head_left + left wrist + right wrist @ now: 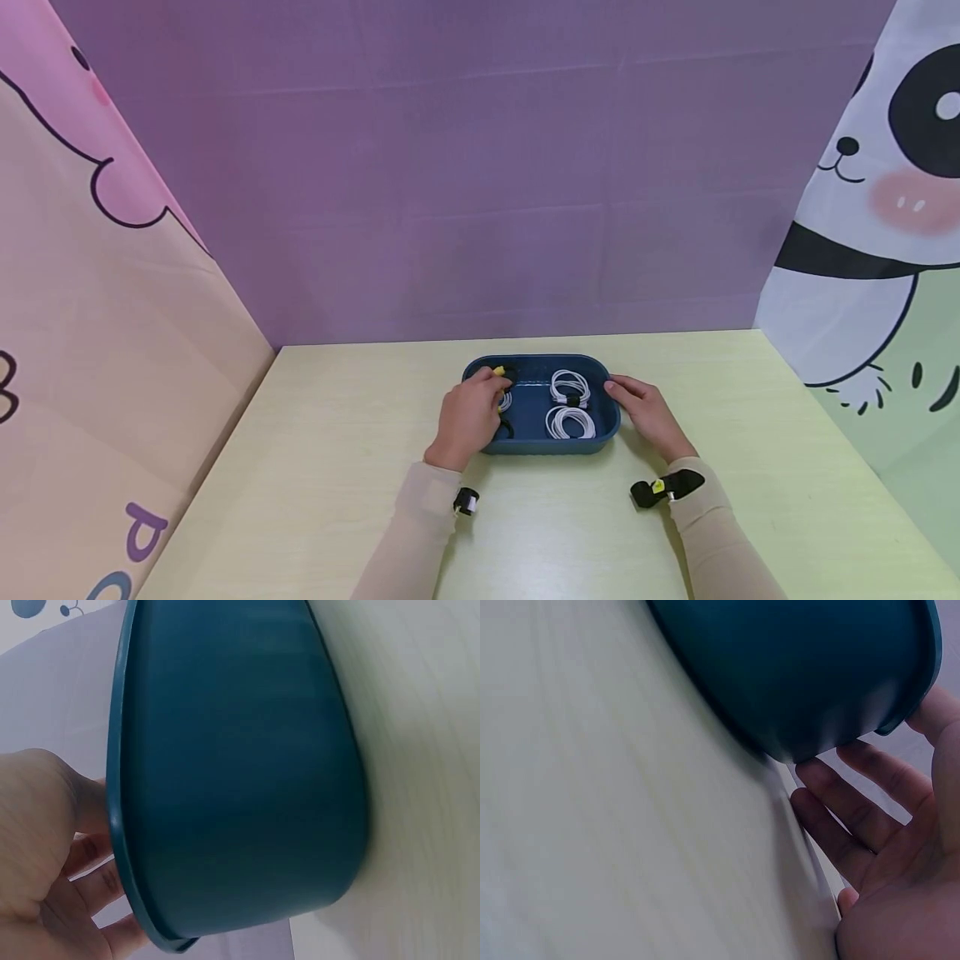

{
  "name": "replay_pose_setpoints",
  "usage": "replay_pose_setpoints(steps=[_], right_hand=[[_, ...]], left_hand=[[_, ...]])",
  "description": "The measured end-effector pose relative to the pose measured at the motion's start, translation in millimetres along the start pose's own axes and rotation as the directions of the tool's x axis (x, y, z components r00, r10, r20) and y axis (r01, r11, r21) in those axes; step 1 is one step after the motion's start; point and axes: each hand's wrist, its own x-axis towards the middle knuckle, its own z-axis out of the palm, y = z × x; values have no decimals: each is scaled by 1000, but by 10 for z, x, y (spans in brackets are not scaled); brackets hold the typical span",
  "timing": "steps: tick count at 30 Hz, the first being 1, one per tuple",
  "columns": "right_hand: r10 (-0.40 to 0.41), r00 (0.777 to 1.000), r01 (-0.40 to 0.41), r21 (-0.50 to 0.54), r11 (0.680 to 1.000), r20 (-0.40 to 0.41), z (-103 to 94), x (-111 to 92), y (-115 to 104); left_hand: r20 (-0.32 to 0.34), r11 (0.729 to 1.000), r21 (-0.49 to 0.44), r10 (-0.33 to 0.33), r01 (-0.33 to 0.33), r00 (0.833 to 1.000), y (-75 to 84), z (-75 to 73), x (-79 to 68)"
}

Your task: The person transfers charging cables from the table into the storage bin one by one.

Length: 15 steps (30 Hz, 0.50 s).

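Observation:
A dark blue oblong bin (536,448) stands on the table. My left hand (467,418) reaches over its left end, fingertips inside beside a yellow piece (498,370) with something black around it. In the left wrist view the bin's wall (240,772) hides those fingertips, so any grip is unclear. My right hand (647,410) holds the bin's right end, thumb at the rim and fingers against the outer wall (810,675). Two coiled white cables, an upper one (570,385) and a lower one (570,423), lie in the right half. A white coil (506,402) and a black cable (507,428) show partly beside my left hand.
The pale wooden table (337,417) extends on both sides of the bin. A purple cloth (480,183) hangs behind it. Printed panels stand at the left (112,333) and the right (862,317). Each wrist wears a small black camera.

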Motion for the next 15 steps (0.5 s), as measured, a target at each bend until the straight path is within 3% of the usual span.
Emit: replay_pose_setpoints(steps=[15], right_hand=[[2,1000,-2,-10,1000,0,3,-10,-7]], left_hand=[[11,1000,21,16,-16,1000,81,23,-5]])
